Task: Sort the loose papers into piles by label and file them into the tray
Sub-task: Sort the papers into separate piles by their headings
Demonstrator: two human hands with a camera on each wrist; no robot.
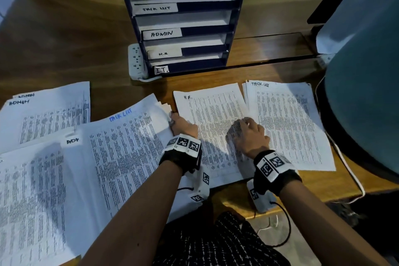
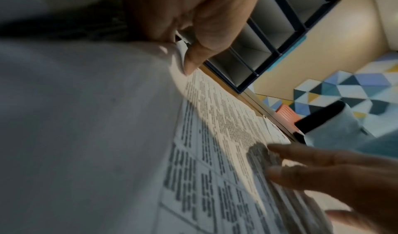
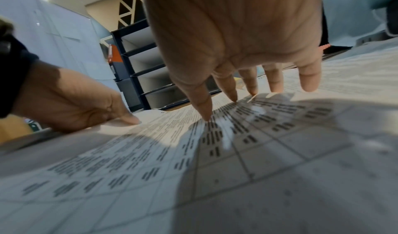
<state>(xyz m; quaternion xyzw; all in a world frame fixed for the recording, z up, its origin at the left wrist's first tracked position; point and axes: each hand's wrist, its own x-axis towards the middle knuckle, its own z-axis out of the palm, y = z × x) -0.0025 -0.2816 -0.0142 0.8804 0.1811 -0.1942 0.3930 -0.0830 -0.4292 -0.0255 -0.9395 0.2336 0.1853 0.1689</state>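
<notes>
Lying mid-desk near the front edge, white printed H.R. sheet (image 1: 212,127) has right hand (image 1: 250,136) fingertips spread, pressing it; left hand (image 1: 182,125) pinches white Task List stack (image 1: 129,147) edge beside it; dark-blue labelled tray (image 1: 183,21) stands behind.

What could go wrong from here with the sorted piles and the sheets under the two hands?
1. The left hand pinches the edge of the blue-marked TASK LIST sheet, with further sheet edges fanned beside it; several could lift together.
2. The H.R. pile overlaps the TASK LIST pile; the right hand, fingertips on the paper, could mix them.
</notes>
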